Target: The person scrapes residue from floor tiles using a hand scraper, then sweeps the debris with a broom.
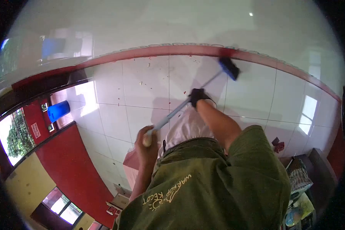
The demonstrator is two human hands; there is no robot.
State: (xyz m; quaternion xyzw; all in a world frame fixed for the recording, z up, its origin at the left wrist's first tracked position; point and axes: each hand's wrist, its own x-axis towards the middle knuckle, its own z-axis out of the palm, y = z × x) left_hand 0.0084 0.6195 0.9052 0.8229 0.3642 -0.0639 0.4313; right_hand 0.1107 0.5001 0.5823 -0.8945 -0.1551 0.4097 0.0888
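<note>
A broom with a blue and black head [229, 69] slants across the view, its head on the floor close to the wall's red base strip. My left hand [145, 141] is bare and closed around the top end of the grey-blue handle [174, 112]. Lower down the shaft, my right hand [198, 96] wears a black glove and grips the handle. Scattered bits of debris [141, 83] lie on the white floor tiles [149, 73], left of the broom head.
The glossy white wall [172, 23] rises ahead above a red strip [157, 51]. At the left, a blue bin [58, 111] stands by a doorway. Several items, including a box [301, 182], sit at the lower right near a small dark red object [278, 146] on the floor.
</note>
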